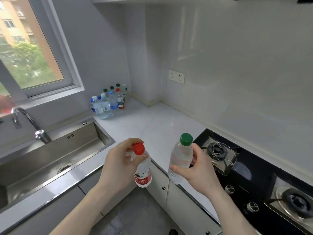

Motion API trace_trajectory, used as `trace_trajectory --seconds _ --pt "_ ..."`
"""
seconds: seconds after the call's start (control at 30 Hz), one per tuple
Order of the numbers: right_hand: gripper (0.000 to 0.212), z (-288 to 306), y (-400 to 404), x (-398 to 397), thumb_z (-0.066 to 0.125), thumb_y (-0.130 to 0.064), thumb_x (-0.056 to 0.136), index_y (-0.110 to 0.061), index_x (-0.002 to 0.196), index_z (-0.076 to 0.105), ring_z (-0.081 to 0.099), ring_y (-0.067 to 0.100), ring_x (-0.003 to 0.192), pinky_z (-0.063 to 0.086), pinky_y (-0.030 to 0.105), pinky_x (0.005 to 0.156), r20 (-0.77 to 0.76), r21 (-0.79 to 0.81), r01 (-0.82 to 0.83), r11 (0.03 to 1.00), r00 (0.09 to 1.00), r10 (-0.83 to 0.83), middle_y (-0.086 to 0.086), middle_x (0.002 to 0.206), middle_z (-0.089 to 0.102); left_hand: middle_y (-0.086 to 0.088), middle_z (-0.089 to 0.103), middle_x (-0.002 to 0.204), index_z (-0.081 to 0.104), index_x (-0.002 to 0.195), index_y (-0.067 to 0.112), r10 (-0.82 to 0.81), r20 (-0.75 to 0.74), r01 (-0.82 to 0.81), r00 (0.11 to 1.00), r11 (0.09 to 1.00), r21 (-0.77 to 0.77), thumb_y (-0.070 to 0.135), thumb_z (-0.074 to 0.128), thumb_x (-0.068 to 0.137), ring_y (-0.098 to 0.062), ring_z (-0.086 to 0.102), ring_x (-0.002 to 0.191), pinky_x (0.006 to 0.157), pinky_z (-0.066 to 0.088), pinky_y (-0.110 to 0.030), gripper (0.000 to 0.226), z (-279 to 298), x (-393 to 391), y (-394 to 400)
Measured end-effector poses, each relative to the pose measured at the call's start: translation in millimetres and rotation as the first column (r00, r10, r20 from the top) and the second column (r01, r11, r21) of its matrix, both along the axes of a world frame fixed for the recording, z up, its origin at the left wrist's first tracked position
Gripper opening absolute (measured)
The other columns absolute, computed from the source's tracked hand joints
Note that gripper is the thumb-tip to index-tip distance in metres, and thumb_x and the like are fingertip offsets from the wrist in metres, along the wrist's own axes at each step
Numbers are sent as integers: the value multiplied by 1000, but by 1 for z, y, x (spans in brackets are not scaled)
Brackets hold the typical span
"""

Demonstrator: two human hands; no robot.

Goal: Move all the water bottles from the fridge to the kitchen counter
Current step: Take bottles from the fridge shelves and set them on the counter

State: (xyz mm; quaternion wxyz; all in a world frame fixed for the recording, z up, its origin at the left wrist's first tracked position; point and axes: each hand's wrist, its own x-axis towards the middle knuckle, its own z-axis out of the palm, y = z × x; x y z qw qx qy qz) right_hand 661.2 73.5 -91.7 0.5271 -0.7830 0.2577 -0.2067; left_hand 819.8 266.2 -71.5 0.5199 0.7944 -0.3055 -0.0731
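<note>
- I have my left hand [118, 164] low in the middle of the frame, fingers and thumb pinched round the neck of the red-capped bottle [143, 168] just under the cap; the bottle hangs near upright, label end down, over the front edge of the counter.
- My right hand [194, 168] sits just right of it, wrapped round the body of the green-capped bottle [180, 158], whose long axis leans slightly, cap toward the top of the frame.
- The white counter [152, 122] runs from both hands toward the upper middle of the frame, so the coming move is forward and down.
- The cluster of bottles already set down [110, 102] stands in the far corner under the window, well apart from both hands. I count roughly ten, though the back ones overlap and I can't be sure.
- The open stretch of counter lies between that cluster and my hands, bounded by the sink [55, 155] at left and the gas hob [237, 160] at right.
- My left hand is nearer the sink rim, my right nearer the hob burner; I judge the middle strip the safer landing spot for both.
</note>
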Motion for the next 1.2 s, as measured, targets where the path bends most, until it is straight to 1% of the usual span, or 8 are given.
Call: trace_trajectory --seconds 0.1,0.2,0.57,0.67,0.87,0.93,1.1,1.2 --pt "50 -3 -8 32 94 -24 70 -33 108 63 74 9 94 62 43 87 -2 2 -49 999 999 49 -10 102 76 26 70 99 68 104 46 47 8 -47 999 999 2 23 84 84 -1 69 100 85 58 -30 34 -2 23 1" --pt "49 -8 -20 64 95 -25 70 -32 107 63 73 9 94 62 41 86 11 -4 -84 996 996 84 -10 102 75 25 71 102 68 107 44 80 34 -80 996 997 14 23 84 85 -1 67 104 85 60 -30 34 -4 45 -5" --pt "54 -16 -108 185 95 -36 68 -36 110 61 71 8 96 61 35 83 24 -41 -196 980 980 197 -13 106 73 28 70 96 66 100 48 183 67 -187 981 980 64 22 86 82 1 68 97 78 54 -17 38 4 146 -76" --pt "58 -17 -133 216 95 -41 67 -37 113 59 69 10 100 60 27 79 22 -60 -221 973 975 223 -13 108 71 29 70 96 66 99 47 210 83 -216 974 974 66 21 87 82 3 68 97 77 53 -13 37 4 173 -99" --pt "60 -25 -166 267 96 -40 68 -37 115 58 68 11 102 54 18 73 13 -71 -260 963 965 262 -13 109 70 29 69 95 67 98 43 272 62 -277 960 957 89 18 88 81 -3 69 98 81 55 -19 37 -7 211 -124" --pt "61 -28 -171 279 96 -40 68 -37 115 58 68 13 102 53 17 72 4 -79 -276 958 961 277 -12 109 70 29 69 94 67 97 42 293 59 -298 954 949 102 19 88 81 -2 70 96 78 53 -17 36 -8 221 -127" --pt "58 -35 -186 303 95 -40 68 -37 113 58 66 9 100 53 15 73 -24 -84 -288 954 958 287 -15 106 70 23 71 94 68 98 37 322 61 -327 945 933 149 20 88 81 13 62 88 62 45 -6 31 -10 245 -140" --pt "58 -42 -194 314 96 -40 67 -38 112 59 66 8 98 53 17 74 -50 -83 -287 954 958 284 -16 105 70 24 70 94 69 100 36 324 65 -331 944 926 180 21 88 81 5 67 82 62 43 -9 32 -14 261 -145"
